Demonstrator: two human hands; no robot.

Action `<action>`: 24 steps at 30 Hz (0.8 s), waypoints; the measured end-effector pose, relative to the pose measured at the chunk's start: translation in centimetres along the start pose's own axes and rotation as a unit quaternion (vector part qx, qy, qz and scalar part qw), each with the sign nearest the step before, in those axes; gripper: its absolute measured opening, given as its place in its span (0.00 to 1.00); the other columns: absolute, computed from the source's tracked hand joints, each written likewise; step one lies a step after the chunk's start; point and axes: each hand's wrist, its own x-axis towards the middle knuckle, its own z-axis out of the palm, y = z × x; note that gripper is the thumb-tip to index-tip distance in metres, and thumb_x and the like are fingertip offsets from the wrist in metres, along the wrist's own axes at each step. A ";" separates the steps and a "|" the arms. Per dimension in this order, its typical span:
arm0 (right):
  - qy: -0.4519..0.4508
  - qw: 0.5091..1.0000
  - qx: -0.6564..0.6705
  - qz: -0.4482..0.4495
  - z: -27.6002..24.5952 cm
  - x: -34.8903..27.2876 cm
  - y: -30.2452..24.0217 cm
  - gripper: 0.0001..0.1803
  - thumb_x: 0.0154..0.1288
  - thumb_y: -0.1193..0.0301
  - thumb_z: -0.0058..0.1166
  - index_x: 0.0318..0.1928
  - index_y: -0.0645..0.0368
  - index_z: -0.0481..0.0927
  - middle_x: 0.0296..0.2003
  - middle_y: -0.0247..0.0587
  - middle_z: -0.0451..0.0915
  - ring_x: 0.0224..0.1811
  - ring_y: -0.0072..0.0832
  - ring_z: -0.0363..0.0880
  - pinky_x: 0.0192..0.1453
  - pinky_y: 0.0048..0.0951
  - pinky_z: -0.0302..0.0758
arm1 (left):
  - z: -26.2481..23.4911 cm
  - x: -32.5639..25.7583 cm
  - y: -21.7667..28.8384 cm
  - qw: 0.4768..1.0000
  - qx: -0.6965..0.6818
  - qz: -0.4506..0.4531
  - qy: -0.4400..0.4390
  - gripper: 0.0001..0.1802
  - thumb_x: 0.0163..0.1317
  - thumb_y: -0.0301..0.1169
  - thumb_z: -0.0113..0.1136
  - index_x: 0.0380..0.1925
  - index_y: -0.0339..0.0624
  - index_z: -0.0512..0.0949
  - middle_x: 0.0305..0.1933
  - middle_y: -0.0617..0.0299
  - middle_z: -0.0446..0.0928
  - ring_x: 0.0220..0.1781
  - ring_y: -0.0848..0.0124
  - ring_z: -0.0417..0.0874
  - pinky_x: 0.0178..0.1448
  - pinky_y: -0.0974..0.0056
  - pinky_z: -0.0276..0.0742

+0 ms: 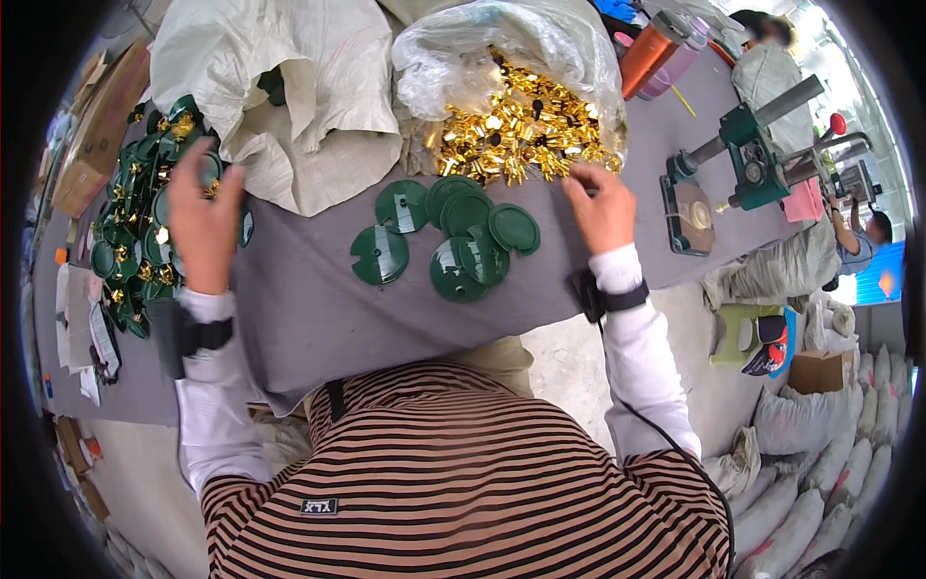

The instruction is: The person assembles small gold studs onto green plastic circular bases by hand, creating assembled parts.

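My left hand (203, 222) is raised at the left, thumb and fingers apart, slightly blurred. It is over the edge of a heap of green discs with gold pieces attached (125, 241); I see nothing held in it. My right hand (604, 210) is at the near right edge of a pile of shiny gold metal pieces (521, 125), thumb and fingertips curled close together. Whatever lies between those fingertips is too small to make out. Between my hands several loose green notched discs (379, 256) lie on the grey cloth, some overlapping.
A clear plastic bag (463, 39) surrounds the gold pile, and a white woven sack (280, 116) lies left of it. On the right stands a green hand press (752, 159). An orange flask (651, 58) is behind. Filled sacks (810, 492) lie on the floor; another person (858, 241) is far right.
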 end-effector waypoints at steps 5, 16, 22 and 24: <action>-0.065 0.985 -0.151 -0.059 3.0 2.8 1.3 0.17 0.47 0.66 0.68 0.40 0.55 0.84 0.44 0.45 0.79 0.44 0.44 0.79 0.50 0.41 0.76 | 9.7 -5.8 4.6 0.959 -0.141 0.030 -0.244 0.28 0.55 0.35 0.66 0.55 0.38 0.73 0.49 0.46 0.78 0.51 0.52 0.78 0.56 0.57 0.73; 0.003 0.980 -0.108 -0.167 1.8 2.0 1.2 0.13 0.45 0.76 0.61 0.36 0.53 0.83 0.38 0.38 0.81 0.47 0.41 0.74 0.55 0.40 0.70 | 8.5 -4.5 6.6 0.895 -0.230 -0.158 -0.349 0.33 0.44 0.30 0.73 0.51 0.32 0.73 0.45 0.50 0.79 0.44 0.61 0.81 0.51 0.62 0.76; -0.013 0.996 -0.009 -0.085 1.9 1.6 2.5 0.11 0.47 0.76 0.62 0.34 0.56 0.79 0.33 0.44 0.77 0.39 0.42 0.76 0.42 0.37 0.74 | 5.5 -5.2 10.7 0.758 -0.491 -0.330 -0.275 0.29 0.53 0.28 0.70 0.53 0.32 0.70 0.41 0.63 0.79 0.35 0.80 0.79 0.35 0.76 0.73; -0.013 0.996 -0.029 -0.080 2.4 1.5 1.3 0.09 0.47 0.74 0.63 0.33 0.56 0.80 0.33 0.44 0.78 0.39 0.42 0.76 0.43 0.37 0.74 | 5.7 -5.7 10.9 0.745 -0.495 -0.340 -0.291 0.28 0.53 0.25 0.69 0.53 0.30 0.69 0.42 0.61 0.79 0.37 0.78 0.79 0.39 0.74 0.74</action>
